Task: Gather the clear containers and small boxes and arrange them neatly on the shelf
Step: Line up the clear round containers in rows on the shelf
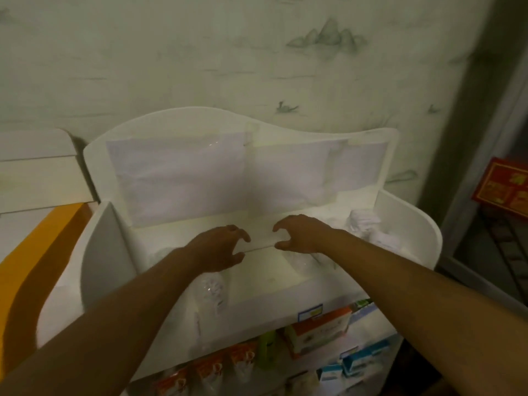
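Both our left hand (221, 247) and right hand (300, 234) hover half-curled, holding nothing, over the top shelf (265, 270); a careless reach could topple the clear containers (368, 227) beside our right wrist.

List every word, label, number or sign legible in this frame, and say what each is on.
None can be read.
Shelf-edge price tag, blue and yellow: print too blurred.
Orange and white box: lettering too blurred.
Blue and white boxes: print too small.
Orange packets: graphics only, no legible words.
Red sign at right: gold characters blurred, unreadable.
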Action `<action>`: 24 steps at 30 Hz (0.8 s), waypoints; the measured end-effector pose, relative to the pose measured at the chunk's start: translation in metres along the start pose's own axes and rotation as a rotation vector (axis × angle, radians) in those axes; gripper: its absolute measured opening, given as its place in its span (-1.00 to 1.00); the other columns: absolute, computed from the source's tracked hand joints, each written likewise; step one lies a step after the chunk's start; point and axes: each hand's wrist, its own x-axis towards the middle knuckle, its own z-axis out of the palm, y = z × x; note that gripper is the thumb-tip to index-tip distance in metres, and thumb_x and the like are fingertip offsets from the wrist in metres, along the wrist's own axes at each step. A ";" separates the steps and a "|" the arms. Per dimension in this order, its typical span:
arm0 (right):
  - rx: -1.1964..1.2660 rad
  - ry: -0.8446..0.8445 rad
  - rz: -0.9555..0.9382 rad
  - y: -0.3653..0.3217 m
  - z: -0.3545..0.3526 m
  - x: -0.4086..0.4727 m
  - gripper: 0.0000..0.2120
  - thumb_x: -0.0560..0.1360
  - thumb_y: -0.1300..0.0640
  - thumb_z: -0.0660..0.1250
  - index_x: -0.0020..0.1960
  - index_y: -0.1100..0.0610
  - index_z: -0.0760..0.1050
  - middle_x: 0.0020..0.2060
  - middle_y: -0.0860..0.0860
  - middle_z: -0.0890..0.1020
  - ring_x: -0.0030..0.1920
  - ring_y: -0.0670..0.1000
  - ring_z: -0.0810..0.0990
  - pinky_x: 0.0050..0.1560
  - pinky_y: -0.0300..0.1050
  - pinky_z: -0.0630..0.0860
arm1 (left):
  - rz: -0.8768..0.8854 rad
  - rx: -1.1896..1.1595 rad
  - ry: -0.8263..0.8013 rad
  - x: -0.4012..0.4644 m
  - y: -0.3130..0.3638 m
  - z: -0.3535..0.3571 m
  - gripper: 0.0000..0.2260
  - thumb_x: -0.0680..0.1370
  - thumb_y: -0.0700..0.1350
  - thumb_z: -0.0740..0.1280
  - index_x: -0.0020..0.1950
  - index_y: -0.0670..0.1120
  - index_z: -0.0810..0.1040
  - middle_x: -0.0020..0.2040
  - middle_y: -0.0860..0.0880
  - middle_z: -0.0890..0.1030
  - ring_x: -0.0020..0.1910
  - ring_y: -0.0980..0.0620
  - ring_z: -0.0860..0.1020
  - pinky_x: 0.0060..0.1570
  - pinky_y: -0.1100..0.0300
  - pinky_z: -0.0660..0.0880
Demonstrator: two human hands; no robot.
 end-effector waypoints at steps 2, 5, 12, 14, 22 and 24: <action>-0.005 -0.005 0.037 0.025 0.002 -0.003 -0.48 0.50 -0.21 0.29 0.40 -0.07 0.37 0.39 -0.01 0.43 0.36 0.05 0.41 0.35 0.05 0.38 | 0.020 -0.018 -0.011 0.020 0.015 0.008 -0.62 0.56 0.07 0.29 0.37 0.10 0.40 0.37 0.03 0.44 0.25 0.01 0.49 0.23 0.05 0.47; -0.016 -0.010 0.081 0.067 0.006 -0.006 -0.51 0.50 -0.20 0.28 0.37 -0.06 0.39 0.31 0.00 0.49 0.29 0.07 0.47 0.27 0.03 0.43 | 0.005 -0.054 -0.053 0.053 0.031 0.029 -0.59 0.55 0.05 0.31 0.39 0.11 0.35 0.38 0.03 0.44 0.26 0.01 0.49 0.24 0.04 0.46; -0.070 -0.082 0.087 0.142 0.040 -0.001 -0.40 0.53 -0.18 0.25 0.50 -0.02 0.22 0.45 0.06 0.34 0.40 0.14 0.33 0.36 0.09 0.33 | -0.064 -0.052 -0.236 0.129 0.073 0.078 -0.23 0.47 0.00 0.46 0.54 0.04 0.08 0.55 -0.03 0.09 0.35 -0.12 0.42 0.31 0.00 0.42; -0.078 -0.087 0.045 0.148 0.051 0.010 -0.35 0.51 -0.20 0.25 0.51 0.02 0.18 0.44 0.08 0.34 0.39 0.16 0.34 0.35 0.12 0.33 | -0.078 0.016 -0.273 0.148 0.082 0.089 -0.11 0.42 -0.01 0.50 0.56 0.05 -0.02 0.58 -0.03 -0.05 0.39 -0.18 0.37 0.32 -0.04 0.40; -0.084 -0.049 -0.076 0.152 0.080 0.039 -0.39 0.53 -0.15 0.22 0.48 0.08 0.19 0.40 0.12 0.33 0.32 0.20 0.40 0.24 0.15 0.39 | -0.196 0.033 -0.320 0.175 0.092 0.118 0.10 0.32 -0.11 0.59 0.57 0.05 -0.17 0.58 -0.04 -0.24 0.44 -0.23 0.30 0.29 -0.07 0.44; -0.082 -0.027 -0.096 0.160 0.085 0.038 -0.43 0.53 -0.14 0.21 0.45 0.08 0.22 0.38 0.11 0.34 0.29 0.20 0.41 0.19 0.13 0.41 | -0.192 0.002 -0.309 0.175 0.094 0.125 0.13 0.31 -0.09 0.60 0.56 0.03 -0.20 0.57 -0.06 -0.27 0.43 -0.23 0.31 0.26 -0.05 0.47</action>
